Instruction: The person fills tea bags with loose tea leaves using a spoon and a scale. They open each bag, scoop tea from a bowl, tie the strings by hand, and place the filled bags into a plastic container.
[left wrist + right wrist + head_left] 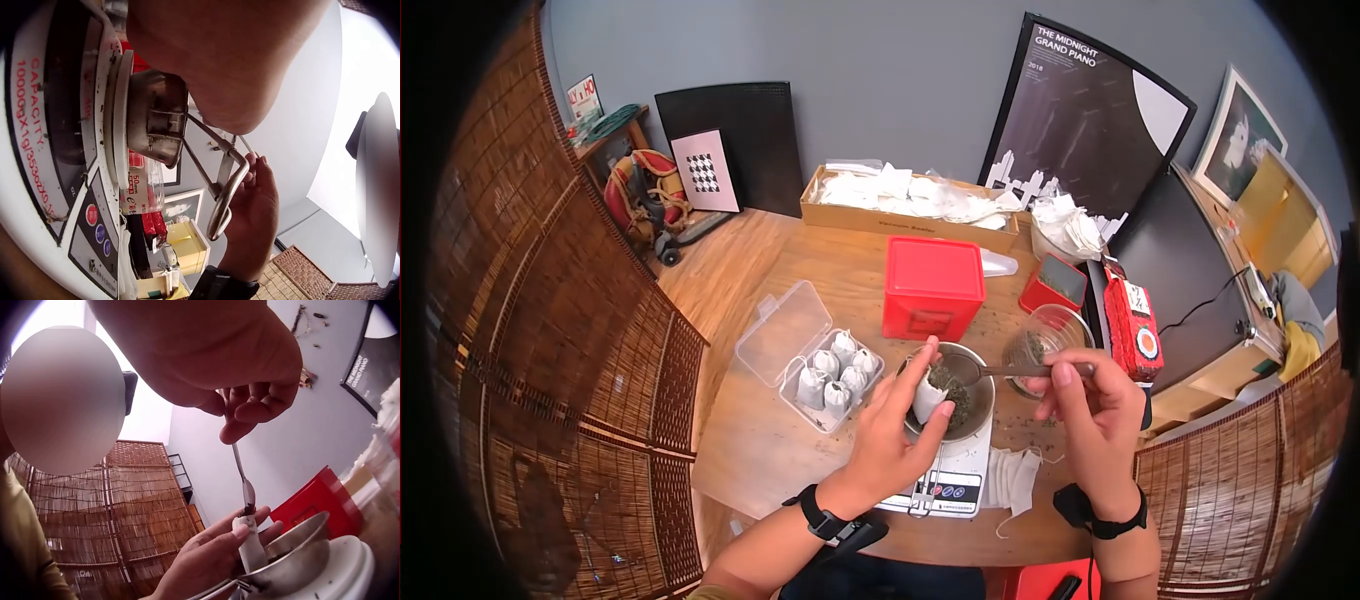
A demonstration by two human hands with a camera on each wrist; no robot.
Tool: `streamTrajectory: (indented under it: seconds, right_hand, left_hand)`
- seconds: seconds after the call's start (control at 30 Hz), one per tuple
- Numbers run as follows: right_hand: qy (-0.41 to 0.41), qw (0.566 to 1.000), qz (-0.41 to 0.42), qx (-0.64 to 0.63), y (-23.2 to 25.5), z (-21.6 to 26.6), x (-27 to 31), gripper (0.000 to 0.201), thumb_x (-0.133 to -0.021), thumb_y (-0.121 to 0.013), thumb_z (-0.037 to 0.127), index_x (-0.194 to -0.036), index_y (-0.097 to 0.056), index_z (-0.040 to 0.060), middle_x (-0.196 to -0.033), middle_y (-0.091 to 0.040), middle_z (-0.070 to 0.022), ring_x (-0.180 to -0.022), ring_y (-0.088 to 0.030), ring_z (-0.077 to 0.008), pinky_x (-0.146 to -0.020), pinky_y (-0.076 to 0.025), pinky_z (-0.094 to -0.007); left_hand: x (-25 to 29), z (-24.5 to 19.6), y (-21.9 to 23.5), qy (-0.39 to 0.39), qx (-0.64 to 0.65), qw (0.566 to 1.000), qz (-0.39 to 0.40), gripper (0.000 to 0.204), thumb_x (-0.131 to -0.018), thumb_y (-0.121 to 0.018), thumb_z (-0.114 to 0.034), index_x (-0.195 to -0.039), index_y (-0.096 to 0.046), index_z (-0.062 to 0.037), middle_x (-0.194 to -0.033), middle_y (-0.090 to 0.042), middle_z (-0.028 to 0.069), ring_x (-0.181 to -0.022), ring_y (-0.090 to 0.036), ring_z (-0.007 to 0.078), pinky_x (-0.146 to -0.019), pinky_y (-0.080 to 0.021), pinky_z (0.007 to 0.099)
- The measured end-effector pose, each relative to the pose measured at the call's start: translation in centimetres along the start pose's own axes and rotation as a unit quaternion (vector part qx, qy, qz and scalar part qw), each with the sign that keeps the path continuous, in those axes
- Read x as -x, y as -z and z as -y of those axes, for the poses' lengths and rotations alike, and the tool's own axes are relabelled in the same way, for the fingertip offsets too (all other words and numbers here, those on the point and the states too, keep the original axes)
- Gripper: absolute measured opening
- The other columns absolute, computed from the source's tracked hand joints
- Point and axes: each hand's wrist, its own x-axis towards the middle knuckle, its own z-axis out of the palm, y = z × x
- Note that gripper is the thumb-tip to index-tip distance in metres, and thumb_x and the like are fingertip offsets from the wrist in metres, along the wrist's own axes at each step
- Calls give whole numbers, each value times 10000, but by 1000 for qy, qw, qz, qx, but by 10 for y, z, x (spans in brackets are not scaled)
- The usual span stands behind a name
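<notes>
My left hand [890, 435] holds a small white drawstring pouch [251, 550] upright, pinched between thumb and fingers, inside the rim of a metal pan [306, 556]. Dried green leaves [962, 412] lie in the pan beside the pouch. In my right hand [1103, 415] is a metal spoon [1025, 371], its handle pinched between thumb and fingers. The right wrist view shows the spoon pointing down with dark leaf bits at its tip, right at the pouch's mouth. Under the pan stands a white kitchen scale [968, 480]; the pan's wire handle [225, 181] juts toward me.
Left of the pan, an open clear plastic box [825, 425] contains several filled pouches. Behind stands a red tin [933, 285]. A clear jar [1060, 320] and an open red tin [1040, 300] are at right. Flat empty pouches [1012, 478] lie beside the scale.
</notes>
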Motion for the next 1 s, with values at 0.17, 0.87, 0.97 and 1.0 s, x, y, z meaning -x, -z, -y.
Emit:
streamTrajectory:
  seconds: [0.17,0.87,0.97,1.0]
  right_hand:
    - [76,995,10,71,2,1,11,151,-1095,-674,44,-1185,-733,-62,-972,-812,-133,-764,-746,-126,-662,-575,-252]
    - [-174,971,-62,-149,5,-103,13,230,-1128,-673,213,-1140,-759,0,-955,-824,-104,-648,-670,-85,-607,-469,-220]
    - [-179,965,-81,-175,9,-104,13,234,-1130,-666,216,-1142,-751,-2,-944,-818,-103,-635,-664,-92,-605,-475,-223]
    - [-180,965,-81,-175,10,-104,13,234,-1130,-666,216,-1142,-751,-2,-944,-818,-103,-635,-664,-92,-605,-475,-223]
  left_hand:
    - [0,1,-1,6,5,1000,-2,696,-996,-746,-25,-1627,-465,60,-1562,-621,259,-1384,-651,391,-1153,-498,447]
    - [2,5,-3,-15,12,1000,-1,746,-948,-626,108,-1657,-398,73,-1661,-534,259,-1503,-580,365,-1243,-436,445]
    - [2,5,-3,-15,9,1000,-3,747,-938,-617,113,-1653,-405,74,-1659,-537,257,-1494,-590,362,-1240,-438,446]
    - [1,4,-3,-15,9,1000,-3,747,-938,-617,113,-1653,-405,74,-1659,-537,257,-1494,-590,362,-1240,-438,446]
